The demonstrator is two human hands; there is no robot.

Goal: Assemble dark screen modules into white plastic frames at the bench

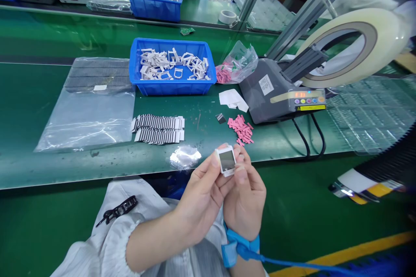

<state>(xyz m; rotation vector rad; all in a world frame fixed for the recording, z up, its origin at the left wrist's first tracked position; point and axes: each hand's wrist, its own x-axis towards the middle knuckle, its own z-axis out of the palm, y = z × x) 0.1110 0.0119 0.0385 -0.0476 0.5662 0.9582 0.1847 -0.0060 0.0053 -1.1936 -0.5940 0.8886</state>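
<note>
Between my two hands is a small white plastic frame with a dark grey screen panel (pixel 227 160) in it, raised just off the table's front edge. My left hand (pixel 203 199) pinches its left side with thumb and fingers. On its right side, the fingers and thumb of my right hand (pixel 245 194) close on it; a blue wrist strap (pixel 232 246) circles that wrist. Just beyond lie a heap of pink pieces (pixel 241 130) and one small dark panel (pixel 220 118). Two rows of overlapping dark-and-white panels (pixel 159 130) lie further left.
A blue bin (pixel 172 88) holds many white frames. Left of it lies a plastic bag (pixel 87 117); right, a bag of pink pieces (pixel 237 67) and a grey tape dispenser (pixel 273 91) under a big tape roll (pixel 386 47). A black hose (pixel 386 160) hangs at right. Across the bench sits a co-worker.
</note>
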